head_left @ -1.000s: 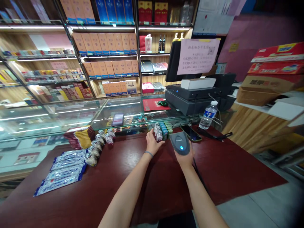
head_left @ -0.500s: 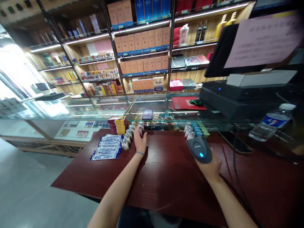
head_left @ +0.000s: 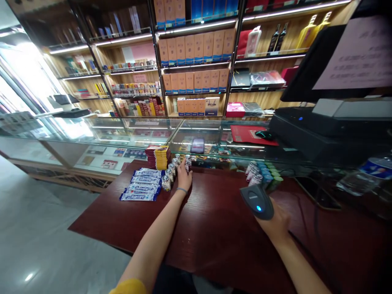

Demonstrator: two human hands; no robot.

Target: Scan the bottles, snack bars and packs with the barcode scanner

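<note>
My left hand (head_left: 184,176) reaches to the far side of the brown table, its fingers and thumb around a small can (head_left: 188,162) standing there. Part of that can is hidden by the fingers. Just left of the hand, a row of small cans (head_left: 166,183) runs toward me. Blue-and-white wrapped bars (head_left: 141,188) lie spread out farther left, and behind them rises a stack of red and yellow packs (head_left: 158,157). My right hand (head_left: 279,220) grips a dark barcode scanner (head_left: 256,200) with a blue light on, held above the table.
Behind the scanner stand more small cans (head_left: 255,179), white, blue and green. A phone (head_left: 318,194) and a water bottle (head_left: 364,177) are at the right, below a dark monitor (head_left: 318,61). The glass counter (head_left: 211,130) borders the table's far edge.
The view has turned a little, so the table's contents sit farther right. My left hand stays at the same can. The scanner has shifted slightly left relative to the cans behind it.
</note>
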